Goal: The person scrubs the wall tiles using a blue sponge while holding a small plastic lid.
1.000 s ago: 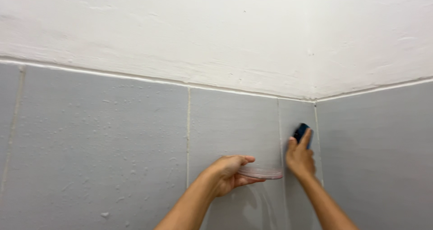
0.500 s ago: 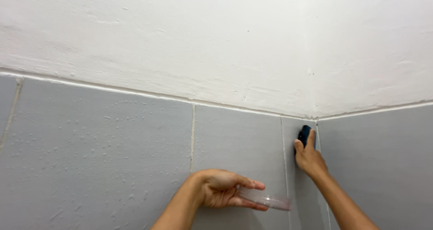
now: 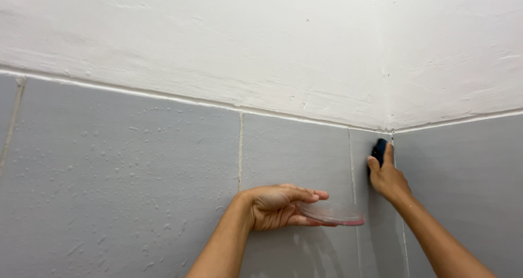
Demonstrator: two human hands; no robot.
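Head cam: my right hand has its fingers closed around a dark blue pad, pressed into the tiled corner, right of centre in the frame. My left hand pinches a shallow clear dish level, lower centre. If it tilts, I reckon whatever's in it spills. Grey wall tiles look speckled with droplets, with white plaster above.

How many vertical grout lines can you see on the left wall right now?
3: one at the far left edge, one above the left hand, one just left of the right hand. The corner joint is not counted.
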